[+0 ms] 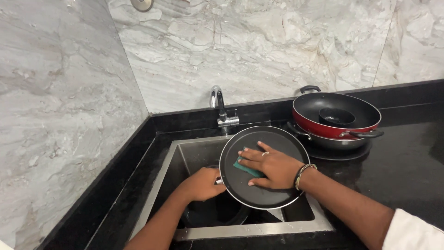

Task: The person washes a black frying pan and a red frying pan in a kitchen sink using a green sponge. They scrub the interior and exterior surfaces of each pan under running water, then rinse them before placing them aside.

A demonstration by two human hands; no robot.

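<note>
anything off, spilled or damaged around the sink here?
Nothing stands out. The left hand grips the flat black pan at its rim over the sink; the right hand presses a green scrub pad on it. The stacked pans sit level on the wet counter.

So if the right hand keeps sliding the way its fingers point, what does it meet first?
The right hand points left across the flat pan; past the green sponge it would likely reach the pan's left rim, then the left hand.
</note>
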